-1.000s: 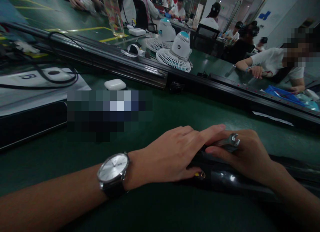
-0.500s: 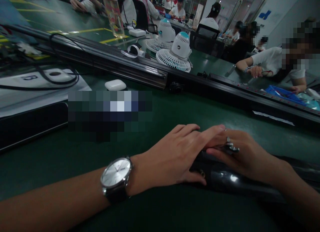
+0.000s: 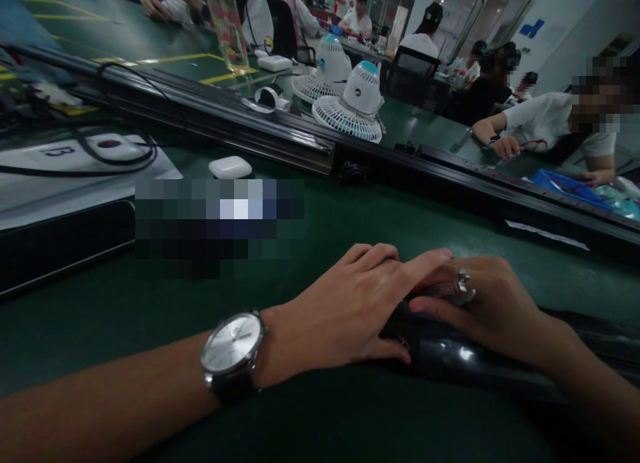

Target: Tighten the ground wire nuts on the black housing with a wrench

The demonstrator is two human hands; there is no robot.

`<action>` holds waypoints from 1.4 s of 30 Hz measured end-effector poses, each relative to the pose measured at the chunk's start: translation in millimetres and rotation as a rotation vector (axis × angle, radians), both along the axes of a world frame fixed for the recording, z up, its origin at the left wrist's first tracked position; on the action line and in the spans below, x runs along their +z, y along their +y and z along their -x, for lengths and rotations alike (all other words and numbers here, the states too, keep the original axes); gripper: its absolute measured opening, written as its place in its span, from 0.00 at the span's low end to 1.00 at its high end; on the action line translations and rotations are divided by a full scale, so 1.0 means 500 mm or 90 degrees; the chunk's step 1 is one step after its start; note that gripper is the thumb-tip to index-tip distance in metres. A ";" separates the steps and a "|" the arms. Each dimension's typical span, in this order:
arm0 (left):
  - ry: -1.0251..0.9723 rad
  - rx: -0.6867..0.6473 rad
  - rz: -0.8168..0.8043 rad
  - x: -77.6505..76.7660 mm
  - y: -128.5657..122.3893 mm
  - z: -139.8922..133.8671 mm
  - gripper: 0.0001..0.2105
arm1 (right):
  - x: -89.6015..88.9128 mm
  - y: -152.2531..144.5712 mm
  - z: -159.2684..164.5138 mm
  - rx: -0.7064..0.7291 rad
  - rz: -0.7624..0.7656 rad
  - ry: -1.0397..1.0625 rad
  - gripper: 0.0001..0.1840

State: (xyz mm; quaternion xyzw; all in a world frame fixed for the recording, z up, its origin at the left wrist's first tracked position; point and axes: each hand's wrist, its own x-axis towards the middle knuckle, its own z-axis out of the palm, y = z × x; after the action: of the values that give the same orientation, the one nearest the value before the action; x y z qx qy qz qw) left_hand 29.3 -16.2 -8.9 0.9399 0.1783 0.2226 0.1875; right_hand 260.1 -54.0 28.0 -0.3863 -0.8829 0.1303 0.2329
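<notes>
A glossy black rounded part [image 3: 457, 360] lies on the green table, its left end hidden under my hands. My left hand [image 3: 350, 303], with a watch [image 3: 233, 343] on the wrist, is closed over that end. Its thumb is on the near side and its index finger reaches across to the fingers of the other hand. Between the thumb and fingers of my right hand [image 3: 493, 296] sits a small open-end wrench [image 3: 465, 286], its forked jaw showing and its other end covered. This hand is bent over the top of the black part.
A black rail [image 3: 450, 183] crosses the table beyond my hands. At left are a white earbud case [image 3: 230, 167], a dark flat device [image 3: 65, 250] and a looped black cable [image 3: 125, 163]. White fans [image 3: 353, 103] stand past the rail. A person [image 3: 545, 123] sits at far right.
The wrench has turned in my right hand, so its forked jaw shows more plainly. My left hand has barely moved.
</notes>
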 end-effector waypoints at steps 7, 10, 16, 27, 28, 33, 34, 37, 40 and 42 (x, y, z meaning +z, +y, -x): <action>-0.001 -0.009 0.027 0.010 0.001 -0.001 0.57 | 0.003 0.003 -0.002 0.025 0.045 -0.036 0.04; 0.001 -0.013 0.040 0.012 0.002 -0.001 0.57 | 0.006 0.002 -0.005 0.030 0.051 -0.038 0.05; -0.008 -0.011 0.025 0.006 0.002 -0.002 0.58 | 0.014 0.002 -0.015 0.017 0.105 -0.056 0.06; 0.001 -0.001 0.021 0.004 0.002 0.000 0.57 | 0.029 0.014 -0.020 0.041 0.223 0.012 0.08; 0.004 0.000 0.023 0.004 0.002 0.000 0.57 | 0.030 0.014 -0.019 0.035 0.243 0.017 0.07; -0.001 -0.004 0.022 0.008 0.000 0.000 0.57 | 0.031 0.013 -0.014 -0.026 0.202 0.045 0.05; 0.001 -0.003 0.025 0.009 0.000 0.000 0.58 | 0.031 0.013 -0.012 -0.048 0.177 0.053 0.05; 0.005 0.000 0.036 0.015 -0.002 0.000 0.59 | 0.031 0.009 -0.003 -0.099 0.105 0.054 0.13; -0.006 -0.004 0.037 0.017 -0.002 -0.002 0.58 | 0.029 0.001 0.006 -0.114 0.054 0.047 0.14; -0.013 -0.002 0.039 0.015 -0.002 -0.002 0.58 | 0.026 -0.004 0.010 -0.118 0.045 0.044 0.11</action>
State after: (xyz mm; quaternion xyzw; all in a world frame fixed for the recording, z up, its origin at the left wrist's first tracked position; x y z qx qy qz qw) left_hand 30.5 -17.1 -1.5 0.9317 0.1819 0.2265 0.2183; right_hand 255.3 -56.0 41.1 -0.4693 -0.8297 0.1526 0.2608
